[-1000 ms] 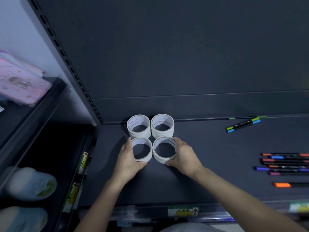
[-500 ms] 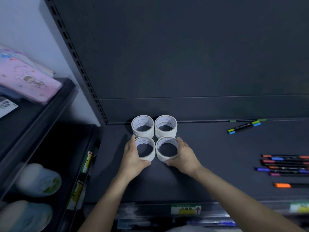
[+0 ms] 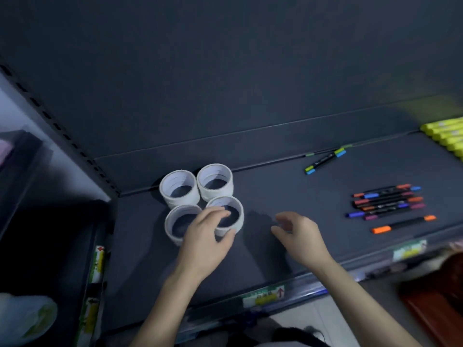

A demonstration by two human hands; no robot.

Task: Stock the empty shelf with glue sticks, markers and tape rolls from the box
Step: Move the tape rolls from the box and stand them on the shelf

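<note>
Four stacks of white tape rolls stand in a square at the left end of the dark shelf: back left, back right, front left, front right. My left hand lies over the front pair, its loosely curled fingers over the rim of the front right stack and its thumb beside that stack's outer wall. My right hand hovers over bare shelf to the right of the stacks, fingers loosely curled, holding nothing. Several coloured markers lie in a row at the right.
A green-and-blue marker pair lies by the back wall, and an orange-tipped marker nearer the front. Yellow-green sticks sit at the far right. A price label marks the front rail. The neighbouring left shelf holds white packs.
My right hand has let go of the front right stack and moved right. My left hand has shifted from the front left stack to lie over both front stacks. The view swung right.
</note>
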